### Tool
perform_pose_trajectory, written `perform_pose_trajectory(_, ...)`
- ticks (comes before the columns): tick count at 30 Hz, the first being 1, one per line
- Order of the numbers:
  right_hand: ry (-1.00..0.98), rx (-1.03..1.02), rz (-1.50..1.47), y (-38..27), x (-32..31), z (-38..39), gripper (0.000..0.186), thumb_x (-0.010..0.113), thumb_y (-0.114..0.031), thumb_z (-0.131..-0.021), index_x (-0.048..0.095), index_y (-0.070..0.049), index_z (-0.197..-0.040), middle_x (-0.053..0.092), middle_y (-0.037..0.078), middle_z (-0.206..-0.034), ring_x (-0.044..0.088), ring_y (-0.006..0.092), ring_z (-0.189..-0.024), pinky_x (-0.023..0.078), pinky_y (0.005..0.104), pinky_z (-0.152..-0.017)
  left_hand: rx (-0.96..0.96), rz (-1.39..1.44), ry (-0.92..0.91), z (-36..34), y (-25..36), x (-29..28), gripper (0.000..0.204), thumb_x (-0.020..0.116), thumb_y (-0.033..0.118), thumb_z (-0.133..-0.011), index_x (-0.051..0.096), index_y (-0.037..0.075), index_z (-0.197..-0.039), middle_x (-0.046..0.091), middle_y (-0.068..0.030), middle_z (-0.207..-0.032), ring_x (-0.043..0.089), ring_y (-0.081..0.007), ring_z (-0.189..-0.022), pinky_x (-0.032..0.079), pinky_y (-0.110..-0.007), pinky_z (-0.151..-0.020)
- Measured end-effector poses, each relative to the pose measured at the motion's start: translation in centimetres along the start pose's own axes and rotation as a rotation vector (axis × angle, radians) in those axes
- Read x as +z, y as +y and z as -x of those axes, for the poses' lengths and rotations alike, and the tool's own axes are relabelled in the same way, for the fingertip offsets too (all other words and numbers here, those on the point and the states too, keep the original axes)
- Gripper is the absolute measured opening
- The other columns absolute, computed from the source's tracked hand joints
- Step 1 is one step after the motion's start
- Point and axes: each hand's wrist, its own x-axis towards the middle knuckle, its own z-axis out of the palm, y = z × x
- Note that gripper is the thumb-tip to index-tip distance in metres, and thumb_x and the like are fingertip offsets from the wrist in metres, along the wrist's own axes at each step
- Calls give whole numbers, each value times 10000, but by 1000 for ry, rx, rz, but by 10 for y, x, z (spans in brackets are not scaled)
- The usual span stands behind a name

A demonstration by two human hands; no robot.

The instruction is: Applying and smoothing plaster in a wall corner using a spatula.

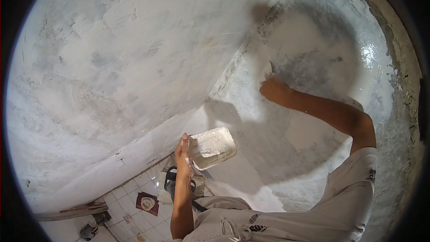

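Observation:
My left hand (182, 153) grips the side of a shallow rectangular tub (233, 150), its thumb up at the rim. White paste (209, 145) coats the inside of the tub. Raised to the right, my right hand (274, 89) is closed, slightly blurred, around what looks like a putty knife (268, 68). Only the pale blade shows, and it lies against or very near the right wall (309, 69). The handle is hidden in my fist. Patches of smooth white coating and darker grey areas surround the blade.
A second coated wall (134, 54) meets the right one at a corner. Below, a tiled floor (130, 192) carries a dark red piece with a whitish lump (147, 203), a black-handled object (171, 179), wooden strips (83, 210) and a dark clump (88, 231).

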Motion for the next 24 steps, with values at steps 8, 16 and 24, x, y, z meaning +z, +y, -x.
perform_pose_trajectory(8, 479, -4, -2, 21, -16, -41, 130, 595, -159, -795, 693, -95, -851, 650, 85, -980, 613, 257, -955, 476, 397, -799, -94, -10, -111, -4, -4, -6, 562, 548, 433, -923, 535, -40, -1225, 550, -83, -1193, 465, -160, -1132, 306, -296, -1010)
perform_pose_trajectory(16, 284, 252, 243, 50, 16, -37, 324, 543, -182, -858, 629, -26, -1129, 442, 139, -1395, 372, 341, -1315, 345, 431, -1050, -99, 5, -138, -27, -1, -1, 588, 551, 434, -922, 515, -58, -1243, 555, -102, -1195, 481, -173, -1114, 319, -309, -1005)
perform_pose_trajectory(24, 45, 160, -5, 19, -22, 29, 379, 541, -209, -863, 597, -21, -1187, 456, 139, -1384, 367, 341, -1320, 326, 435, -1070, -125, -62, -216, -54, 19, 13, 503, 535, 422, -934, 559, -18, -1177, 569, -47, -1102, 496, -139, -1036, 353, -296, -951)
